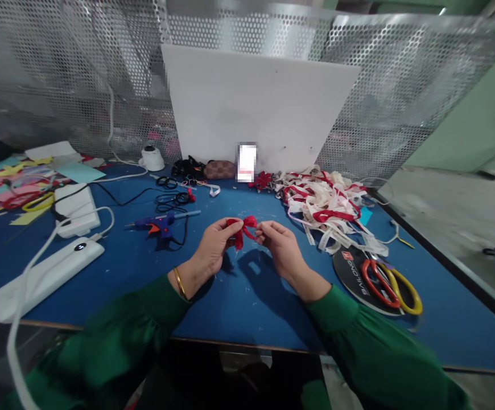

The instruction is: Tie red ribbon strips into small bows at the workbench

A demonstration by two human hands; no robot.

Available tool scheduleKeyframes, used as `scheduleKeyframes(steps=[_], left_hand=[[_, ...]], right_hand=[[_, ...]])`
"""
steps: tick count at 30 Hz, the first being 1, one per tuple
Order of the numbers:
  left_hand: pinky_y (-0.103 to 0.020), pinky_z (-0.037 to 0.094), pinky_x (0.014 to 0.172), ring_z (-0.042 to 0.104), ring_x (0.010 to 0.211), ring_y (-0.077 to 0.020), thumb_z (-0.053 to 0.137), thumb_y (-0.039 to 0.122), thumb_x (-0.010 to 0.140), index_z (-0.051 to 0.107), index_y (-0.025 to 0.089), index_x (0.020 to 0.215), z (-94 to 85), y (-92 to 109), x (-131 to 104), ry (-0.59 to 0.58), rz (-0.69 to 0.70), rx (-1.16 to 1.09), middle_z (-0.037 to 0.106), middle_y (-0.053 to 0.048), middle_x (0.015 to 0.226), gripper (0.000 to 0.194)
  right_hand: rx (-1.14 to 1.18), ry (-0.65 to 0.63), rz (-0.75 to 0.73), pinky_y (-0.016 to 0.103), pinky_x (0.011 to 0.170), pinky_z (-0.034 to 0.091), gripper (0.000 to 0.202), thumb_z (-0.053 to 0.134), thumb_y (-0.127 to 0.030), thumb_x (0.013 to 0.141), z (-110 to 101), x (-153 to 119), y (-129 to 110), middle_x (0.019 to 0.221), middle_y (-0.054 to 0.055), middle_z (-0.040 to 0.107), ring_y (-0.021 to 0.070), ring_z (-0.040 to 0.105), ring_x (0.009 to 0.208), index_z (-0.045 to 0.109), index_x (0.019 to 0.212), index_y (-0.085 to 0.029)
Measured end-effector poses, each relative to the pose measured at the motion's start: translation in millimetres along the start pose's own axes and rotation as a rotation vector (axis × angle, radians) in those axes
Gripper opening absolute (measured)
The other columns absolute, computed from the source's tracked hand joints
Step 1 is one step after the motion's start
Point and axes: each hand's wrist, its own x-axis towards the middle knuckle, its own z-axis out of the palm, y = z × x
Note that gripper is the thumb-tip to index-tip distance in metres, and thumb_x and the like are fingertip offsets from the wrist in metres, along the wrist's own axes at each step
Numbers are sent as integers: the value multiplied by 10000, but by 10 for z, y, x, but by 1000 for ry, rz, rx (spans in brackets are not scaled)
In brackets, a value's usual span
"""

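Note:
A red ribbon bow (239, 238) is held between my two hands, above the middle of the blue table. My left hand (213, 245) pinches the bow near its knot, thumb on top, with a gold bangle on the wrist. The fingertips of my right hand (282, 247) are closed on the right side of the same ribbon. To the left lies a blue glue gun (162, 225) with an orange trigger and a glue stick at its back. At right, scissors (386, 285) with one red and one yellow handle rest on a black round mat (350, 279).
A tangled heap of white and red ribbons (324, 205) lies at back right. A lit phone (247, 162) leans on a white board (256, 102). At left are a white power strip (42, 279), a white box (77, 210), cables and coloured scraps (12, 188).

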Motion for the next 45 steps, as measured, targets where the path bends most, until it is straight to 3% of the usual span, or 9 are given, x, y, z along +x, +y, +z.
scheduleKeyframes(steps=[4,14,18,27,39,45], left_hand=[[-239,439,515,537,573,-105,804,326,657,684,153,815,2,7,-10,9,-10,-1,618,5,693,264],[-254,470,577,584,622,-128,785,360,678,714,154,857,38,13,-45,-65,-21,156,671,-27,734,281],[-254,433,528,556,545,-119,767,391,698,721,149,810,33,9,-41,-62,13,193,665,-27,684,271],[-228,444,611,594,699,-122,802,263,610,709,161,721,52,6,-36,61,-71,40,675,-20,752,178],[-238,459,657,595,674,-112,802,270,605,711,161,713,54,20,-29,81,-66,-30,680,-11,738,179],[-237,456,649,597,680,-117,817,315,621,715,164,741,36,-23,-10,59,-48,36,688,-18,752,219]], right_hand=[[-14,-44,22,251,658,404,193,798,-334,679,24,-22,-11,689,-24,611,98,533,630,695,756,-190],[-115,-3,-87,271,656,404,183,756,-335,714,31,-9,-23,620,-18,595,113,517,614,676,722,-171],[-215,-34,-125,278,655,418,177,735,-341,726,63,-46,-39,635,-14,613,119,531,614,673,735,-175],[-403,-63,-197,267,604,388,196,685,-360,773,67,-62,-25,610,-25,570,115,498,586,611,715,-187],[-490,-82,-227,273,585,349,219,663,-377,795,76,-86,-39,606,-26,538,116,439,575,589,691,-199],[-418,-80,-227,281,614,387,219,689,-413,775,95,-96,-42,669,-9,584,130,484,625,623,753,-205]])
